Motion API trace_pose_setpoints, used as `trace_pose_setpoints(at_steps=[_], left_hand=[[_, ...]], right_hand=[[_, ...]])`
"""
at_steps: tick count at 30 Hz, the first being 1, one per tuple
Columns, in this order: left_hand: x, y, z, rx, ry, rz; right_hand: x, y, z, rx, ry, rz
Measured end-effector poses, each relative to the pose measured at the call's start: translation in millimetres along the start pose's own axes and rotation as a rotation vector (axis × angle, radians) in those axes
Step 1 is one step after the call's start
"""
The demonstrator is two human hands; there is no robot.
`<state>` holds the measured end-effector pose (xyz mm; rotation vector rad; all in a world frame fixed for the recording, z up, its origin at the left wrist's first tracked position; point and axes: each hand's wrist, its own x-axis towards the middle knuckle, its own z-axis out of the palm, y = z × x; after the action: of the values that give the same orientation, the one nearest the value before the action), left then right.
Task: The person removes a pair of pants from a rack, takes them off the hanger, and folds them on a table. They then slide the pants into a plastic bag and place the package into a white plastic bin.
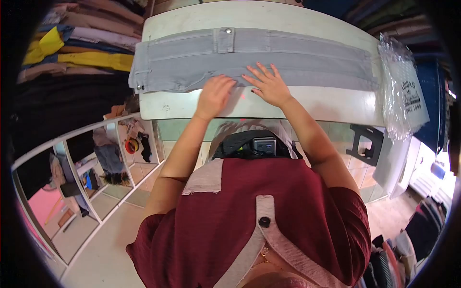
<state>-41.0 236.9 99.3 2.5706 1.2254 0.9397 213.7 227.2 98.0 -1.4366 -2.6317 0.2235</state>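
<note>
A pair of grey trousers (307, 55) lies folded lengthwise across the white table (331, 103), waistband toward the left. On its upper side shows a pocket flap with a metal button. At the near edge of the cloth, the bent fingers of my left hand (217, 95) are closed on the fabric, and wrinkles run leftward from them; the fingertips are partly hidden. Just right of it, my right hand (271, 87) rests flat on the trousers with its fingers spread.
Clear plastic packaging (398, 91) with a printed white piece sits at the table's right end. Stacks of folded clothes (91, 36) fill the left side. Below them stands a white-framed shelf (98, 204) with assorted items. More garments (403, 245) lie at the lower right.
</note>
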Motion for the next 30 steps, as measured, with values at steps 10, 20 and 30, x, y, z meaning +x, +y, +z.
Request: trace_pose_setpoints(at_steps=[10,20,30], left_hand=[[3,27,20,0.052,-0.369,-0.094],[10,39,23,0.103,-0.346,-0.216],[28,64,28,0.316,-0.375,-0.241]], right_hand=[[-105,115,-24,-0.26,0.015,0.411],[-218,194,-37,1.433,1.349,1.432],[-203,265,-27,1.255,0.89,1.596]])
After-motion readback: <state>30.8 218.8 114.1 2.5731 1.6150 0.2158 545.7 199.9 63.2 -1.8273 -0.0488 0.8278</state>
